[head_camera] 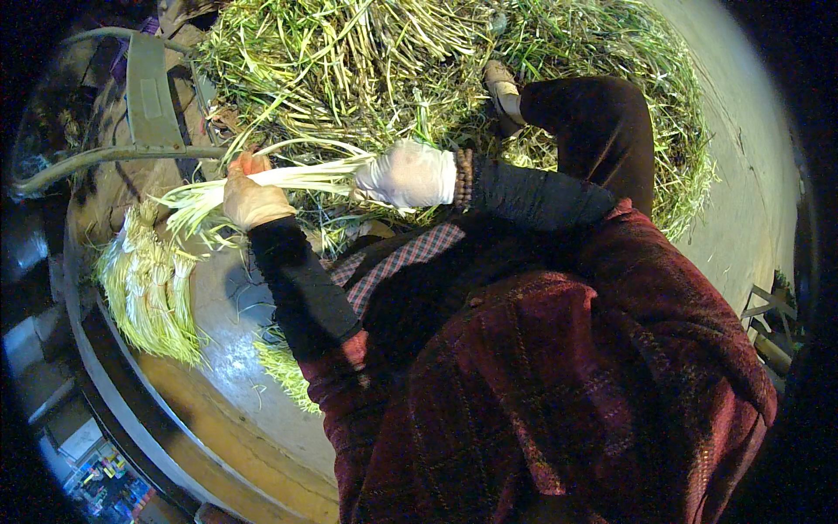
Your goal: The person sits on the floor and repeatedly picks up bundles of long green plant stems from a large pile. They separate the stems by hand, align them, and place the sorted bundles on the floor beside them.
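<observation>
A bunch of pale garlic-chive-like stalks (308,175) stretches between my two hands. My left hand (252,190) is closed around it near its leafy end, with orange showing at the fingers. White-gloved, with a bead bracelet at the wrist, my right hand (407,175) grips the other end of the stalks. Beyond both hands lies a large heap of loose green and yellowish stalks (353,72). Below my left hand, several tied bundles of pale stalks (157,288) rest on the floor. More cut greens (288,370) lie beside my left sleeve.
A metal frame with a flat crosspiece (152,95) stands at the upper left, close to my left hand. My bent leg (605,137) and shoe (503,92) are at the heap's edge. Concrete floor (740,157) shows at right, and a curved ledge (196,406) at lower left.
</observation>
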Demonstrator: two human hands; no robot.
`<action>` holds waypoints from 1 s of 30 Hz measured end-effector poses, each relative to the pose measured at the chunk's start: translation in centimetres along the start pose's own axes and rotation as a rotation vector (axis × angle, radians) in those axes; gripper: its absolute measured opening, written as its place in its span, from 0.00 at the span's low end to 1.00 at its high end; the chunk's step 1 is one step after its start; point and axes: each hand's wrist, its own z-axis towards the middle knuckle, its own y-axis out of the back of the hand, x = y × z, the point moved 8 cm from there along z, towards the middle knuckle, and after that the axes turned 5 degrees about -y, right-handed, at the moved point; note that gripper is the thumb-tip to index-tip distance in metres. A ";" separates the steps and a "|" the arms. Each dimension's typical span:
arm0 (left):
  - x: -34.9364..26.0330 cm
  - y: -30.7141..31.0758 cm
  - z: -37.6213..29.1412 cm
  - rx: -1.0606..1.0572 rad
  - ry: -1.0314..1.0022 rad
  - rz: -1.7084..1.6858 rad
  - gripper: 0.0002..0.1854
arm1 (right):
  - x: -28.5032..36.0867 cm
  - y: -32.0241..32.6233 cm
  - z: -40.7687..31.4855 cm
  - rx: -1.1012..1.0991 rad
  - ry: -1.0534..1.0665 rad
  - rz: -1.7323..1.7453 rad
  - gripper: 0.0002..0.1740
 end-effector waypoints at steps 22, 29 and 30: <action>-1.4 -0.5 0.9 0.139 0.032 0.016 0.14 | -6.7 4.8 -4.6 -0.307 0.053 -0.426 0.15; -1.4 -0.4 0.3 0.004 0.177 -0.221 0.12 | -0.6 1.2 2.9 -0.145 0.020 -0.454 0.04; -1.5 -0.4 0.2 0.004 0.174 -0.221 0.12 | -0.5 1.3 2.8 -0.174 0.005 -0.432 0.04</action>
